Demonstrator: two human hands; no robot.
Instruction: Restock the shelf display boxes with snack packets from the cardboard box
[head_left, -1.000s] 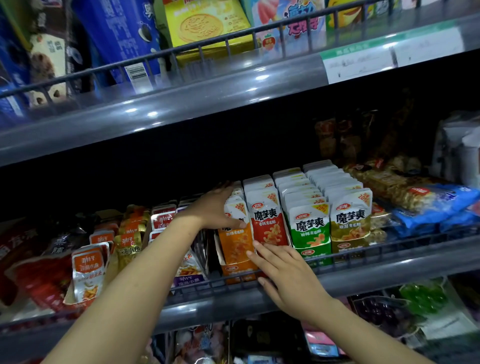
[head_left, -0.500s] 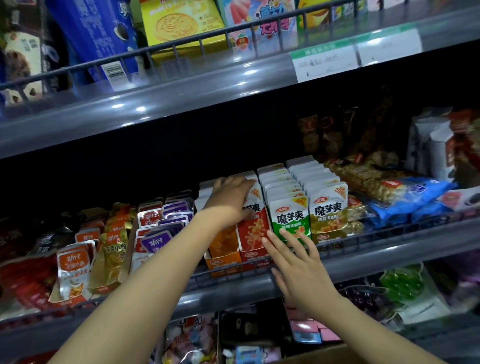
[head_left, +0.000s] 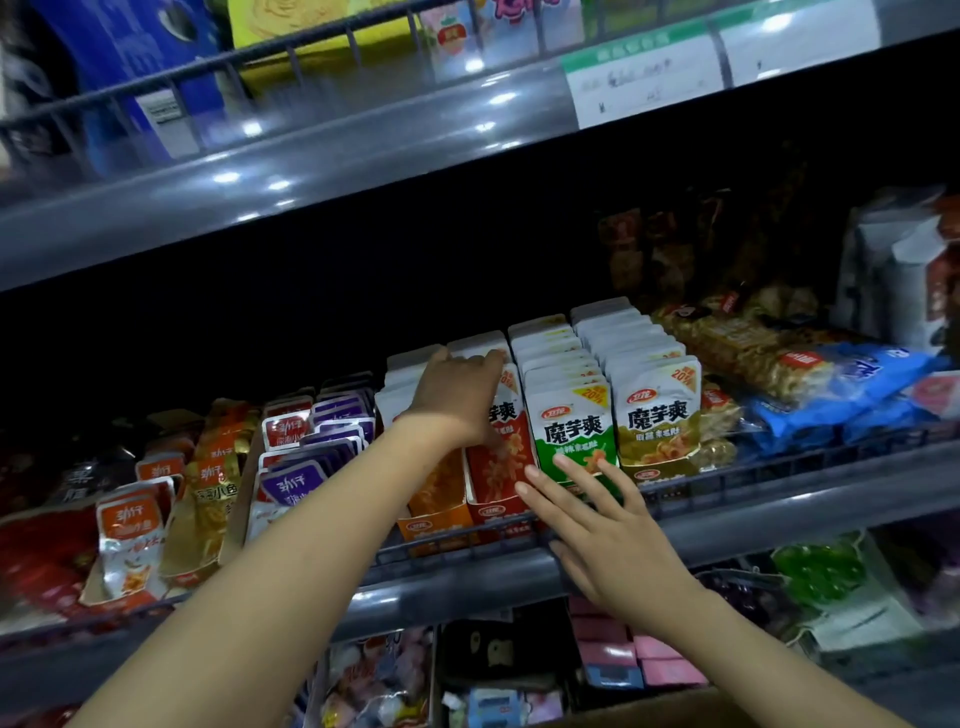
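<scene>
Four display boxes of snack packets stand side by side on the middle shelf: orange (head_left: 435, 512), red (head_left: 500, 478), green (head_left: 571, 436) and olive (head_left: 657, 431). My left hand (head_left: 457, 397) lies palm down on the tops of the packets in the orange and red rows, fingers reaching toward the back. My right hand (head_left: 597, 525) is spread flat against the shelf's front rail, fingertips touching the lower front of the red and green boxes. Neither hand holds a packet. A brown edge of the cardboard box (head_left: 670, 709) shows at the bottom.
Left of the boxes stand purple packets (head_left: 301, 478) and orange fish-snack packets (head_left: 132, 530). To the right lie blue bags (head_left: 852, 384). A wire rail (head_left: 779, 473) fronts the shelf. An upper shelf (head_left: 311, 156) with price tags overhangs. More goods sit on the shelf below.
My left hand has slid from the front of the orange row back and right along the packet tops. My right hand shifted slightly right along the rail, fingers spreading.
</scene>
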